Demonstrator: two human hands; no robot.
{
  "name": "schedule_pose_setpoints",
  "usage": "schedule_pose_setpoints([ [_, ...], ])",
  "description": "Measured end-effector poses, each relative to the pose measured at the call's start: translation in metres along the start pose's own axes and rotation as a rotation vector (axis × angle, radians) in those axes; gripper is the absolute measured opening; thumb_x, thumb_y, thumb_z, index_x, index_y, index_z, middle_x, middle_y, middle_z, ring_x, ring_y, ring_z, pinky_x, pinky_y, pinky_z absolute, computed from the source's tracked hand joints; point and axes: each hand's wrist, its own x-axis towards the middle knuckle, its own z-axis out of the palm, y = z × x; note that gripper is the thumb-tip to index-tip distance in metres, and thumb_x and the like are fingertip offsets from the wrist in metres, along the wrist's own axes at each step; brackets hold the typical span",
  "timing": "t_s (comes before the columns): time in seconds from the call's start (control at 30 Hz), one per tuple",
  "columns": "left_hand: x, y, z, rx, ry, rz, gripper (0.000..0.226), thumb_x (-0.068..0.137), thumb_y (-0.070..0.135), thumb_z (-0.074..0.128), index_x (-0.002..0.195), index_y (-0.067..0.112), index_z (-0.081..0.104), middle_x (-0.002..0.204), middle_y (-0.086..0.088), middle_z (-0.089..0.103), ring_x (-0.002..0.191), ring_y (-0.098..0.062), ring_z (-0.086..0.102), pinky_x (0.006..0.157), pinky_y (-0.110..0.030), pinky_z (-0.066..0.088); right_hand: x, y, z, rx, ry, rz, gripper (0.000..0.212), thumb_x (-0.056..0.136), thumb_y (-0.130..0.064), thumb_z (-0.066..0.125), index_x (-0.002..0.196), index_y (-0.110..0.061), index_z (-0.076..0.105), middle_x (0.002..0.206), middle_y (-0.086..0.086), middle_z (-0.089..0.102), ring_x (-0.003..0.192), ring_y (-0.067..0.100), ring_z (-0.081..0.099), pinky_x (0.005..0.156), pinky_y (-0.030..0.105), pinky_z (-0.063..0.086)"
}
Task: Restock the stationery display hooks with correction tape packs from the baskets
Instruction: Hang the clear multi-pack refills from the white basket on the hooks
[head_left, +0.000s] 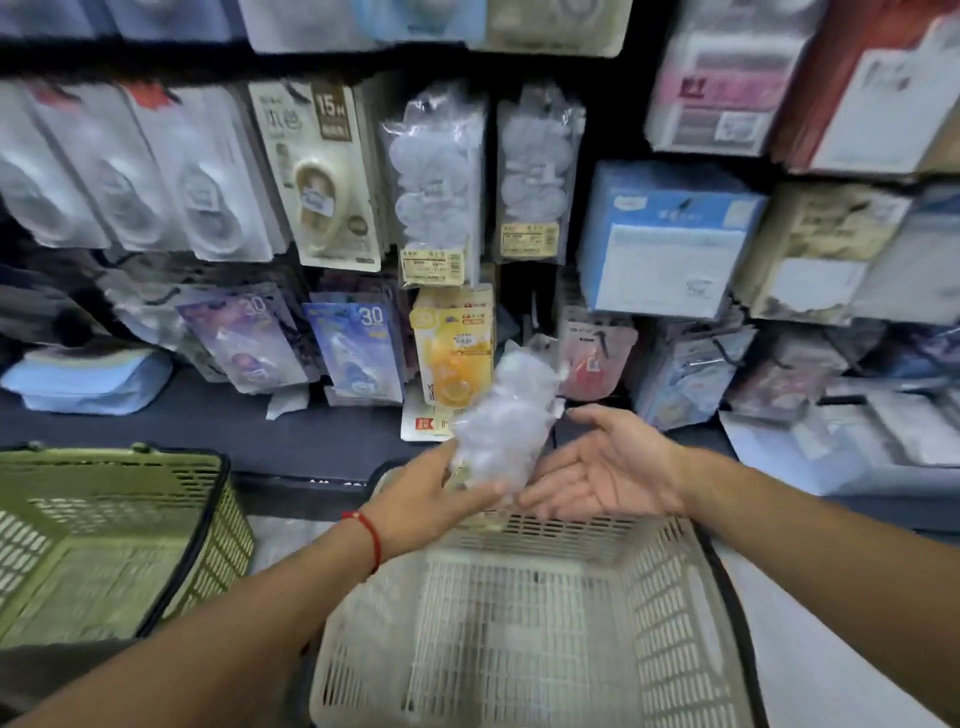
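Two hands over the white basket (649, 597), left hand (431, 493) gripping a clear pack (506, 431), right hand (602, 467) flat, fingers spread

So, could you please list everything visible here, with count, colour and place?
Clear plastic pack of correction tapes: one, whitish, held above the beige basket.
Beige plastic mesh basket: one, bottom centre.
Green plastic mesh basket: one, bottom left.
Hanging packs on display hooks: many, white, purple, blue, yellow, across the wall.
Blue box: one, right.
Red string bracelet: one, left wrist.
Left hand: grips the pack.
Right hand: open beside it.
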Motion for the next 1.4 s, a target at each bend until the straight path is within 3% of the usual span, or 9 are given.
schedule_pose_setpoints([
  [0.1, 0.006, 0.038, -0.017, -0.329, -0.044, -0.102, 0.043, 0.090, 0.028, 0.079, 0.129, 0.013, 0.068, 0.119, -0.006, 0.078, 0.116, -0.026, 0.072, 0.110, -0.050, 0.051, -0.026, -0.021, 0.013, -0.376, 0.333, -0.204, 0.055, 0.101, -0.053, 0.055, 0.124, -0.004, 0.068, 0.108, 0.019, 0.076, 0.075, 0.027, 0.075, 0.069, 0.043, 0.063],
  [0.23, 0.015, 0.072, -0.033, -0.478, -0.197, -0.094, 0.056, 0.085, 0.008, 0.082, 0.136, 0.005, 0.062, 0.127, -0.021, 0.072, 0.121, -0.039, 0.067, 0.102, -0.047, 0.055, -0.042, -0.030, 0.040, -0.550, 0.489, -0.523, 0.073, 0.060, -0.086, 0.076, 0.116, -0.040, 0.067, 0.111, -0.010, 0.077, 0.098, 0.013, 0.075, 0.081, 0.039, 0.063],
  [0.33, 0.026, 0.087, -0.037, -0.536, -0.291, -0.063, 0.064, 0.086, 0.017, 0.080, 0.143, 0.011, 0.054, 0.132, -0.018, 0.070, 0.121, -0.033, 0.069, 0.093, -0.040, 0.059, -0.037, -0.043, 0.048, -0.478, 0.532, -0.706, 0.045, 0.081, -0.056, 0.084, 0.113, -0.029, 0.069, 0.108, -0.007, 0.080, 0.102, 0.015, 0.076, 0.097, 0.047, 0.060],
  [0.43, 0.038, 0.095, -0.042, -0.676, -0.289, -0.080, 0.062, 0.096, 0.063, 0.053, 0.145, 0.025, 0.057, 0.138, -0.008, 0.068, 0.126, -0.028, 0.067, 0.094, -0.041, 0.058, -0.035, -0.063, 0.052, -0.357, 0.556, -0.753, 0.027, 0.088, -0.031, 0.084, 0.108, -0.019, 0.070, 0.100, -0.003, 0.081, 0.093, 0.017, 0.078, 0.081, 0.041, 0.064],
  [0.67, 0.061, 0.103, -0.064, -0.538, 0.001, 0.031, 0.047, 0.096, 0.040, 0.061, 0.134, 0.013, 0.061, 0.127, -0.013, 0.074, 0.115, -0.033, 0.072, 0.097, -0.056, 0.058, -0.037, -0.094, 0.058, -0.306, 0.571, -0.822, 0.016, 0.089, -0.011, 0.082, 0.101, -0.013, 0.071, 0.088, 0.000, 0.081, 0.070, 0.011, 0.077, 0.049, 0.022, 0.055],
  [0.83, 0.062, 0.101, -0.088, -0.361, 0.206, 0.187, 0.049, 0.089, 0.030, 0.075, 0.133, 0.019, 0.059, 0.120, -0.005, 0.077, 0.108, -0.027, 0.074, 0.084, -0.041, 0.063, -0.034, -0.113, 0.068, -0.222, 0.621, -0.959, 0.022, 0.089, -0.016, 0.082, 0.108, -0.013, 0.072, 0.095, 0.001, 0.082, 0.086, 0.018, 0.080, 0.064, 0.027, 0.062],
  [1.03, 0.052, 0.111, -0.104, -0.069, 0.478, 0.389, 0.056, 0.093, 0.021, 0.076, 0.129, 0.049, 0.043, 0.121, 0.026, 0.068, 0.114, 0.005, 0.065, 0.099, -0.030, 0.054, -0.035, -0.160, 0.079, -0.176, 0.715, -1.167, 0.016, 0.096, -0.027, 0.075, 0.106, -0.014, 0.074, 0.097, 0.002, 0.081, 0.093, 0.017, 0.076, 0.091, 0.038, 0.060],
  [1.23, 0.041, 0.120, -0.115, -0.033, 0.657, 0.430, 0.051, 0.096, 0.020, 0.073, 0.132, 0.033, 0.041, 0.113, 0.040, 0.064, 0.106, 0.016, 0.062, 0.081, -0.001, 0.047, -0.024, -0.182, 0.086, -0.081, 0.725, -1.194, 0.014, 0.096, -0.024, 0.075, 0.104, -0.013, 0.075, 0.086, -0.005, 0.079, 0.078, 0.005, 0.070, 0.077, 0.028, 0.056],
  [1.4, 0.034, 0.123, -0.125, -0.035, 0.737, 0.447, 0.051, 0.094, 0.019, 0.074, 0.131, 0.032, 0.042, 0.113, 0.023, 0.070, 0.102, 0.007, 0.067, 0.088, -0.022, 0.053, -0.024, -0.188, 0.090, -0.090, 0.792, -1.184, 0.011, 0.094, -0.027, 0.078, 0.097, -0.017, 0.076, 0.086, -0.002, 0.079, 0.079, 0.011, 0.071, 0.082, 0.038, 0.059],
])
